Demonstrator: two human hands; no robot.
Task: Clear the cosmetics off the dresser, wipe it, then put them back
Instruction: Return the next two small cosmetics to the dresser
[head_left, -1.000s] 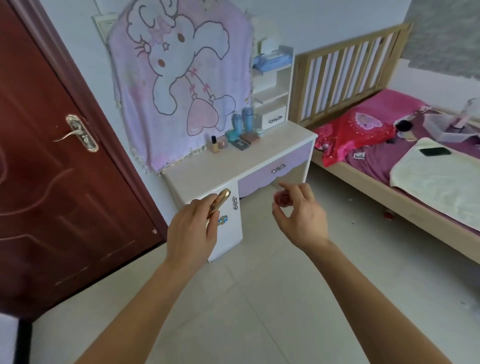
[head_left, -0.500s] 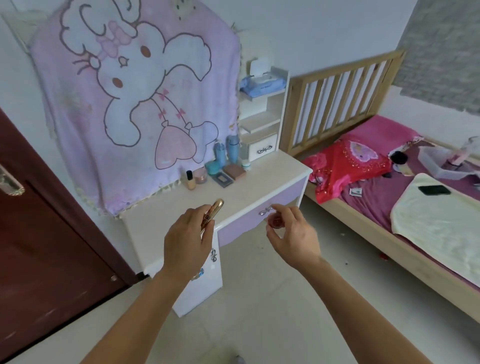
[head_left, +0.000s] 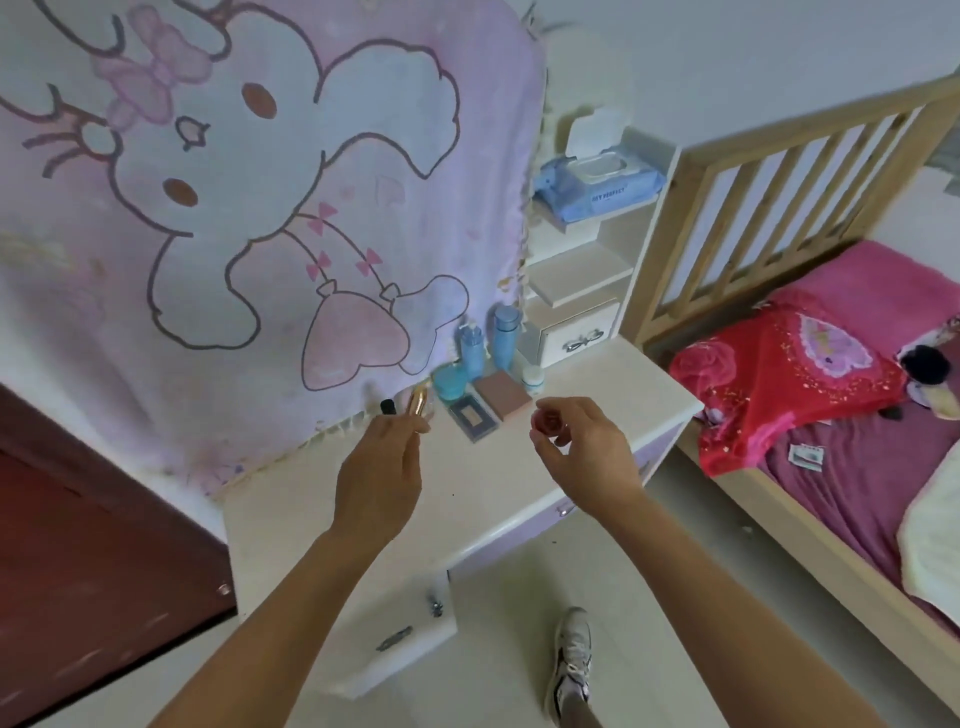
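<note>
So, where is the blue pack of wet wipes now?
Head view, upper middle: the wipes pack lies on the top shelf of the white shelf tower, between the rabbit blanket and the wooden bed rail.

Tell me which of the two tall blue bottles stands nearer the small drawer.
The right blue bottle, next to the small drawer; the left blue bottle has a narrower top.

Lilac blanket (head_left: 260, 234) is printed with a white rabbit. Dresser (head_left: 488, 480) is finished cream-white; bottles (head_left: 505, 338) are coloured pale blue.
</note>
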